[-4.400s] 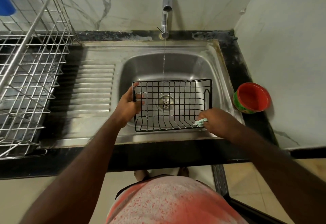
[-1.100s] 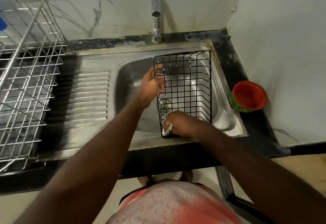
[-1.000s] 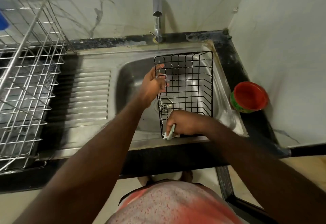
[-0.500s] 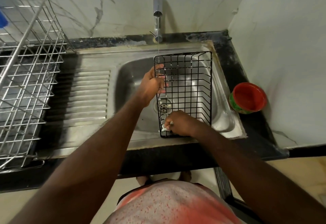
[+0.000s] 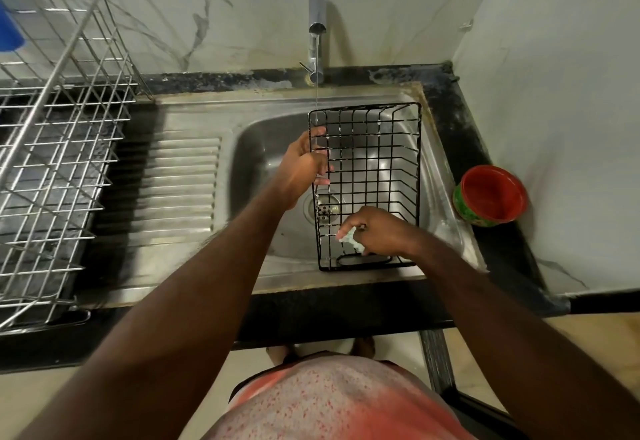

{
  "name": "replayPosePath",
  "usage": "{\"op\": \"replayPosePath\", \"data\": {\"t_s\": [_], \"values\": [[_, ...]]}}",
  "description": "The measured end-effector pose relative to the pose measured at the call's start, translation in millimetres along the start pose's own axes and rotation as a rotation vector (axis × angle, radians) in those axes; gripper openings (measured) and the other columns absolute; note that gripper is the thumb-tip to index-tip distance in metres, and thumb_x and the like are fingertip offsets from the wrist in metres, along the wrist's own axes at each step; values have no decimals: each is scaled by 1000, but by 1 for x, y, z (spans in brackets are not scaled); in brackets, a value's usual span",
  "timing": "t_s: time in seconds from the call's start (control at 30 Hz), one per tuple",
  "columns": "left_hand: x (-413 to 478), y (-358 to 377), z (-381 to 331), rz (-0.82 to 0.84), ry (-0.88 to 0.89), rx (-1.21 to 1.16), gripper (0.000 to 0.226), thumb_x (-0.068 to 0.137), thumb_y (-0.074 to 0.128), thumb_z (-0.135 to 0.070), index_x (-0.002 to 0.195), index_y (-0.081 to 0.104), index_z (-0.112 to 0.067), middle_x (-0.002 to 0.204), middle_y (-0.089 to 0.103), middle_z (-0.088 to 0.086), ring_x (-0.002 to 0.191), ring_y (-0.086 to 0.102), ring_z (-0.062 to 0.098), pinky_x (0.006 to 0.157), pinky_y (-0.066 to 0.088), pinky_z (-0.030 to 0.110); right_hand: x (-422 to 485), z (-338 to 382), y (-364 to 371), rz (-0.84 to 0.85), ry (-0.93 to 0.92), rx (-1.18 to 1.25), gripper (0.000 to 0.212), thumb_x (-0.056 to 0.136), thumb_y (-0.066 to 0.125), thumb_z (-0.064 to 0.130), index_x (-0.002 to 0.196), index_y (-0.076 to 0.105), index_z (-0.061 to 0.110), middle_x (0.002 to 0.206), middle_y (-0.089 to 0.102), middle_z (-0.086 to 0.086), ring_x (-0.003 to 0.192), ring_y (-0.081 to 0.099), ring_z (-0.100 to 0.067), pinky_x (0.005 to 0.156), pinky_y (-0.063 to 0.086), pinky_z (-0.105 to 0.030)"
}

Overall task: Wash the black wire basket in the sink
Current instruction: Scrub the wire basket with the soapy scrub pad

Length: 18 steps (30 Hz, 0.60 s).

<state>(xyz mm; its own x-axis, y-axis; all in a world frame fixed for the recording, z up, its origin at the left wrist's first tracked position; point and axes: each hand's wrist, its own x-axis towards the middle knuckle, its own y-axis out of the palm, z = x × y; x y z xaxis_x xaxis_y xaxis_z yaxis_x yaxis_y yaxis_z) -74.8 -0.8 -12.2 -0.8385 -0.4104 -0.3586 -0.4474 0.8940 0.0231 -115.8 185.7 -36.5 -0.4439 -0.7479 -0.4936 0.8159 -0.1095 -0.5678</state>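
Two hands on the job. The left hand [image 5: 302, 166] grips the left rim wire of the black wire basket [image 5: 367, 187], fingers curled round it; the right hand [image 5: 375, 232] pinches a small pale cloth [image 5: 352, 239] against the wires at the near end.

Change noted: some four seconds back the basket lay crosswise in the sink [image 5: 440, 176], long axis left to right, and I saw the cloth at its near right corner. About a second ago it was already turned lengthwise. In the last half second only the right hand has shifted, the cloth going a little inward and up from the near left corner. I judge the scrubbing is working round the near end; the far end is not yet reached.

Orientation now: long axis runs from me toward the wall, open side up, far end just under the thin stream from the tap [image 5: 317, 7]. The basket sits over the basin, right of the drain [image 5: 323, 206].
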Motion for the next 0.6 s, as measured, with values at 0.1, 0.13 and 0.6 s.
{"op": "replayPosePath", "data": {"t_s": [0.1,0.13,0.6], "values": [[-1,0,-1,0,6,14,68,82,41,17,141,45,-18,123,52,21,103,60,34,85,57,50,3,-1,5,-134,60,178,28,91,49,21,85,76,22,105,69,-1,83,67,-22,65,58,-30],[-2,0,-1,1,10,22,69,82,40,17,142,44,-18,125,52,22,104,60,34,87,56,51,2,-2,6,-161,63,180,25,90,53,26,83,76,21,100,70,-2,84,66,-21,72,58,-34],[-3,-1,1,1,46,68,70,81,40,16,144,43,-14,110,55,15,98,60,30,74,51,31,14,-4,30,-10,-86,-435,30,80,66,3,104,68,19,109,65,-5,101,60,-24,75,38,-24]]}}
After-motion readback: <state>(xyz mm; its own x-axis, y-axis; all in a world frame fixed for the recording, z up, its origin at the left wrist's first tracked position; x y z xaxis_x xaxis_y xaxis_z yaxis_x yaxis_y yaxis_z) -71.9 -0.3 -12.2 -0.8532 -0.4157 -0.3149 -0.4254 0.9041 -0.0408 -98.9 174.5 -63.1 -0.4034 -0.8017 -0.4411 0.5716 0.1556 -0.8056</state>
